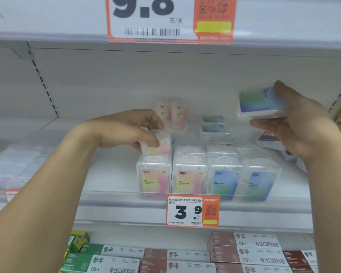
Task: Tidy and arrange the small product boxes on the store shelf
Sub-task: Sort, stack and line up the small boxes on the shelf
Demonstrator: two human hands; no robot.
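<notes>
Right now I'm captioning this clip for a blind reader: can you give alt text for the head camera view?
A person's left hand grips a pink-labelled clear box behind the front row of boxes on a white store shelf, while the right hand holds a blue-labelled box raised above it. A 3.9 price tag hangs on the shelf edge.

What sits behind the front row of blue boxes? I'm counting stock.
Behind the front blue boxes stand more clear boxes, then two blue boxes stacked flat farther back. Anything behind that stack is hidden.
</notes>
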